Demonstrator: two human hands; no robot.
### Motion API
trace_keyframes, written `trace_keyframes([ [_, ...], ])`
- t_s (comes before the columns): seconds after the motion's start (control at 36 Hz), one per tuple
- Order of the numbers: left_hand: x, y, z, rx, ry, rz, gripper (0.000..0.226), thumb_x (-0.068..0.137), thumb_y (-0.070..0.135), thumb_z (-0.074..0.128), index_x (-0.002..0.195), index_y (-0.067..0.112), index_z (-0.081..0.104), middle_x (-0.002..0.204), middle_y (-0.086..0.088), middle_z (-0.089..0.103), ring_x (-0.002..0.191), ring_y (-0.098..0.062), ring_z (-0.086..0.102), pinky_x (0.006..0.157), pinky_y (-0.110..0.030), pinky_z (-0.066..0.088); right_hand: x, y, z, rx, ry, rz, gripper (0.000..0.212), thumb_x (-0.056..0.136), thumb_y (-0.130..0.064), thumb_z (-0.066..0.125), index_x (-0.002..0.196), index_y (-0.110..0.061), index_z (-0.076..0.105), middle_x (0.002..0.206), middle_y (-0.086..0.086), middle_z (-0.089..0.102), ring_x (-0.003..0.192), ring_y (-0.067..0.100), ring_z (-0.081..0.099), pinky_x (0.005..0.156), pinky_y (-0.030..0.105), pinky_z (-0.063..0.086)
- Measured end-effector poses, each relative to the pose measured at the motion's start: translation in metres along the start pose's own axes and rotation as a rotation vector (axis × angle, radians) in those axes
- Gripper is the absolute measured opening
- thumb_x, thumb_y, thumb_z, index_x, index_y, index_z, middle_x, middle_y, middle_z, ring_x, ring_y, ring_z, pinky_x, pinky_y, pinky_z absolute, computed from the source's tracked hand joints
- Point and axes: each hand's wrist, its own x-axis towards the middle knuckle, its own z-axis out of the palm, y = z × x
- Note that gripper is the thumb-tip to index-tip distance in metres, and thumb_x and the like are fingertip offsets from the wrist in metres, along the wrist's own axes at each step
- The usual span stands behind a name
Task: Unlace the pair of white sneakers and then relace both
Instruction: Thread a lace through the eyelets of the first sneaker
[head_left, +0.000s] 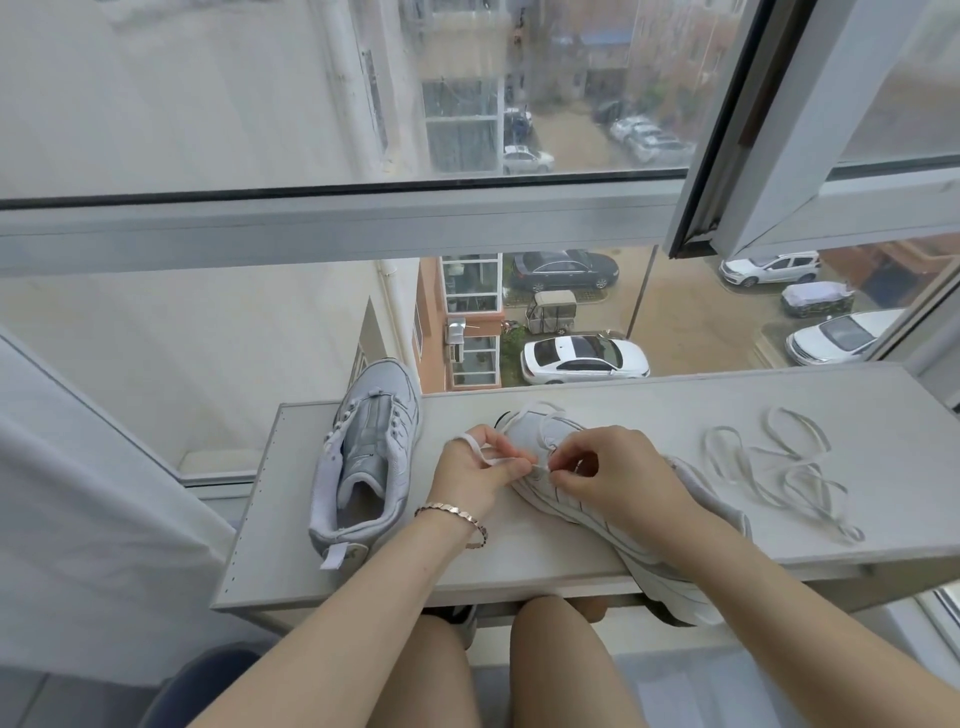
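Works at a white board (571, 566) set against a window (363, 228). Pinches a lace (493, 461) with the left hand (470, 483), thumb and forefinger closed tight on it just beside an eyelet, a loop of the same lace hooked over the outer fingers. Pinches the lace again with the right hand (618, 480), fingers curled narrow at the eyelets, fingertips almost touching those of the left hand. Keeps under both hands the right sneaker (524, 431), tipped on its side at mid board, toe toward the glass, heel hanging over the near edge, laced only near the toe. Wears a bracelet (457, 514) on the left wrist. At the left end of the board, the left sneaker (371, 457): upright, toe toward the glass, unlaced, tongue bare, apart from the hands. At the right, a loose lace (779, 462) in tangled loops flat on the board, well apart from both sneakers. Beyond the glass, parked cars (584, 358) below
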Motion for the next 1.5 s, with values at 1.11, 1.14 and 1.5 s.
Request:
trace_keyframes([
  [1.11,-0.011,0.013,0.021,0.493,-0.038,0.122,0.014,0.091,0.006,0.054,0.090,0.008,0.068,0.089,0.005,0.054,0.080,-0.001,0.050,0.067,0.001,0.034,-0.004,0.003,0.008,0.005,0.147,0.087,0.011,0.073,-0.015,0.067,0.070,-0.007,0.073,0.065,0.008,0.068,0.065,0.024,0.058,0.061,0.025,0.041],
  [1.14,-0.011,0.011,0.020,0.466,-0.022,0.100,0.014,0.090,0.006,0.056,0.089,0.010,0.069,0.086,0.008,0.056,0.079,0.001,0.051,0.066,0.003,0.034,-0.004,0.002,0.009,-0.012,0.129,0.103,0.015,0.074,-0.014,0.064,0.068,-0.003,0.071,0.060,0.011,0.063,0.061,0.028,0.051,0.057,0.028,0.039],
  [1.5,-0.044,0.011,0.044,0.082,0.039,-0.139,0.065,0.044,0.045,0.076,0.098,0.024,0.046,0.113,-0.004,0.052,0.100,-0.007,0.055,0.083,-0.021,0.047,0.027,-0.021,-0.018,-0.300,-0.215,0.170,0.025,0.083,-0.013,0.059,0.064,-0.005,0.046,0.056,0.003,0.038,0.062,0.022,0.041,0.046,0.022,0.029],
])
